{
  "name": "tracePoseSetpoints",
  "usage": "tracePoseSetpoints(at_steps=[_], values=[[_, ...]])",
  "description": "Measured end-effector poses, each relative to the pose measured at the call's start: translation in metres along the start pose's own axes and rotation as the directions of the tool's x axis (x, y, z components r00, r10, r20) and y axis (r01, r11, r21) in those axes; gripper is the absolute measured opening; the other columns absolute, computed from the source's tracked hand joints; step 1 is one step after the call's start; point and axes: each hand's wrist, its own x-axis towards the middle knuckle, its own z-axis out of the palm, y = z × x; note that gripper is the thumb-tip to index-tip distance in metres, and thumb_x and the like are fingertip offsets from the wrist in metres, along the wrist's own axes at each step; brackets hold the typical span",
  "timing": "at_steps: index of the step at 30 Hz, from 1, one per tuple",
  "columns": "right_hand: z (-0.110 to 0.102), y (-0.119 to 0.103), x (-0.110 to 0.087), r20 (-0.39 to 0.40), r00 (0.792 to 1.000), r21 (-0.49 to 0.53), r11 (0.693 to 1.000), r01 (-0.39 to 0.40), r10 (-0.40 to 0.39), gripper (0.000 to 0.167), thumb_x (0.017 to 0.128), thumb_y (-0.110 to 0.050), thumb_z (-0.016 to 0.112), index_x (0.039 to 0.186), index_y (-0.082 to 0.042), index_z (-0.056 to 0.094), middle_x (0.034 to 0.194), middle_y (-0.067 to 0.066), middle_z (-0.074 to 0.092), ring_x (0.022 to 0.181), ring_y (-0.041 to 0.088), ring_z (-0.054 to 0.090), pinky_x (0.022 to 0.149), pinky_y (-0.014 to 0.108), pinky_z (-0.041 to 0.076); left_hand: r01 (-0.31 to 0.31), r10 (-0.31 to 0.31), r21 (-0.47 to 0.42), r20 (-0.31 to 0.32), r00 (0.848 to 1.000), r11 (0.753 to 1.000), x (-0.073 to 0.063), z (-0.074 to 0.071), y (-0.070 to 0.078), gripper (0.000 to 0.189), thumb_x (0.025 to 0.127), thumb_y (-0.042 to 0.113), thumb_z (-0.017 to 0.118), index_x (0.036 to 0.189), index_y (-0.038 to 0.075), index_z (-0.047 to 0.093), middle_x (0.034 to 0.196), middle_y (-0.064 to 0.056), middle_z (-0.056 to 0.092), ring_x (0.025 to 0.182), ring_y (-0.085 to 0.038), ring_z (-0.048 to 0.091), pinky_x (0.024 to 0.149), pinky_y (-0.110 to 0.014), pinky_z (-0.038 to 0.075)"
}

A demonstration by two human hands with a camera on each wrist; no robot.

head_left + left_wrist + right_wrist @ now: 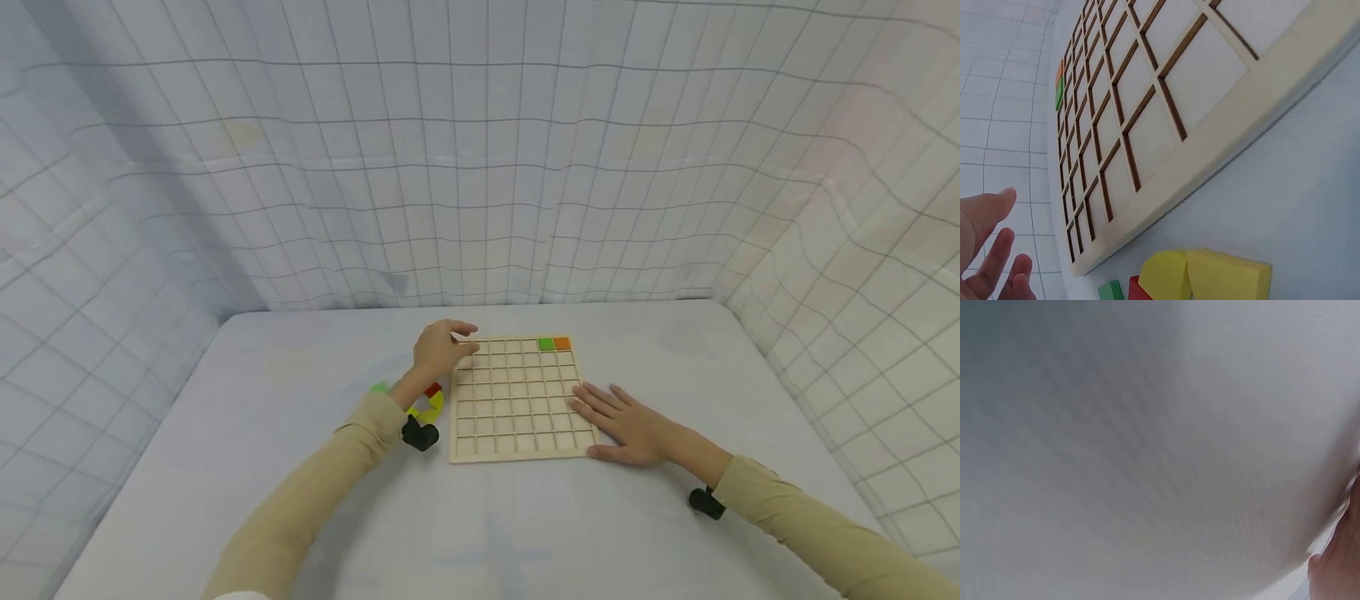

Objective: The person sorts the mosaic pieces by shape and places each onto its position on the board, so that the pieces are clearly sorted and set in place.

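A pale wooden grid board lies on the white table. A green square tile and an orange square tile sit side by side in its far right corner cells. My left hand hovers at the far left corner of the board, thumb and fingers spread apart. In the left wrist view nothing shows between the thumb and fingers. My right hand rests flat across the board's right edge, fingers straight; the right wrist view catches only a sliver of that hand.
Left of the board, partly hidden by the left forearm, lie loose coloured pieces: yellow ones, a red one and a green one. Black wrist devices are worn on both arms. A white gridded curtain surrounds the table.
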Motion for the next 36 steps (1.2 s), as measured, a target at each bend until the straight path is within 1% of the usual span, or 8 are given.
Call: tracePoseSetpoints(at_steps=[3,5,9,15,19,23,29,36], values=[[0.001,0.000,0.000,-0.041,0.999,0.003,1.000,0.018,-0.018,0.076,0.097,-0.053,0.045,0.154,-0.011,0.019,0.160,0.013,0.018,0.148,0.033,0.016,0.111,0.064,0.018,0.007,-0.007,0.004,-0.015,1.000,1.000,-0.004,-0.006,-0.003,0.032,0.085,0.024,0.073,0.116,0.015,0.071,0.113,-0.006,0.070,0.089,-0.024,0.064,0.049,-0.021,0.039],[0.000,-0.001,-0.001,-0.055,0.998,0.012,1.000,0.023,-0.023,0.075,0.096,-0.053,0.046,0.154,-0.011,0.021,0.160,0.014,0.020,0.148,0.033,0.017,0.110,0.064,0.019,0.009,-0.009,0.003,-0.025,1.000,1.000,-0.006,-0.010,-0.005,0.032,0.085,0.024,0.073,0.115,0.016,0.071,0.113,-0.006,0.070,0.090,-0.025,0.063,0.049,-0.021,0.039],[-0.003,-0.003,-0.001,-0.033,0.999,0.005,1.000,0.012,-0.012,0.076,0.096,-0.052,0.046,0.154,-0.010,0.021,0.160,0.013,0.019,0.147,0.034,0.017,0.112,0.063,0.019,0.019,-0.019,0.001,-0.029,0.999,1.000,-0.012,-0.018,-0.006,0.032,0.084,0.024,0.074,0.115,0.016,0.071,0.113,-0.007,0.070,0.091,-0.025,0.062,0.050,-0.022,0.039],[-0.005,-0.003,-0.001,-0.005,1.000,0.000,1.000,0.002,-0.002,0.076,0.097,-0.052,0.046,0.154,-0.009,0.019,0.161,0.012,0.016,0.148,0.034,0.016,0.113,0.062,0.017,0.036,-0.035,0.029,-0.041,0.999,0.999,-0.020,-0.030,-0.010,0.033,0.084,0.026,0.075,0.115,0.016,0.072,0.113,-0.006,0.070,0.092,-0.024,0.062,0.052,-0.022,0.040],[-0.002,-0.002,0.000,0.007,1.000,-0.004,1.000,-0.012,0.012,0.077,0.096,-0.053,0.045,0.155,-0.012,0.017,0.162,0.010,0.013,0.149,0.032,0.013,0.114,0.061,0.015,0.039,-0.038,0.029,-0.055,0.998,0.999,-0.026,-0.038,-0.011,0.033,0.083,0.025,0.075,0.115,0.015,0.071,0.113,-0.007,0.070,0.093,-0.025,0.062,0.058,-0.023,0.044],[0.000,-0.001,0.000,0.016,1.000,0.018,1.000,-0.021,0.021,0.077,0.096,-0.054,0.045,0.155,-0.014,0.015,0.163,0.008,0.011,0.150,0.030,0.011,0.115,0.060,0.013,0.049,-0.048,0.024,-0.060,0.997,0.998,-0.031,-0.044,-0.014,0.034,0.084,0.024,0.075,0.116,0.015,0.071,0.113,-0.007,0.070,0.094,-0.026,0.062,0.065,-0.026,0.046],[0.000,-0.001,0.001,0.021,0.999,0.027,0.999,-0.030,0.029,0.078,0.096,-0.055,0.044,0.156,-0.015,0.014,0.163,0.007,0.010,0.150,0.029,0.010,0.116,0.059,0.012,0.055,-0.052,0.038,-0.073,0.996,0.998,-0.041,-0.052,-0.018,0.035,0.083,0.024,0.075,0.116,0.015,0.071,0.113,-0.008,0.070,0.093,-0.025,0.062,0.068,-0.028,0.047],[-0.005,-0.004,0.000,0.031,0.999,0.037,0.999,-0.039,0.038,0.078,0.096,-0.055,0.045,0.155,-0.015,0.015,0.163,0.007,0.010,0.150,0.030,0.010,0.115,0.060,0.012,0.053,-0.051,0.023,-0.080,0.995,0.998,-0.053,-0.062,-0.026,0.036,0.083,0.022,0.076,0.117,0.012,0.070,0.112,-0.010,0.070,0.093,-0.027,0.062,0.072,-0.032,0.048]])
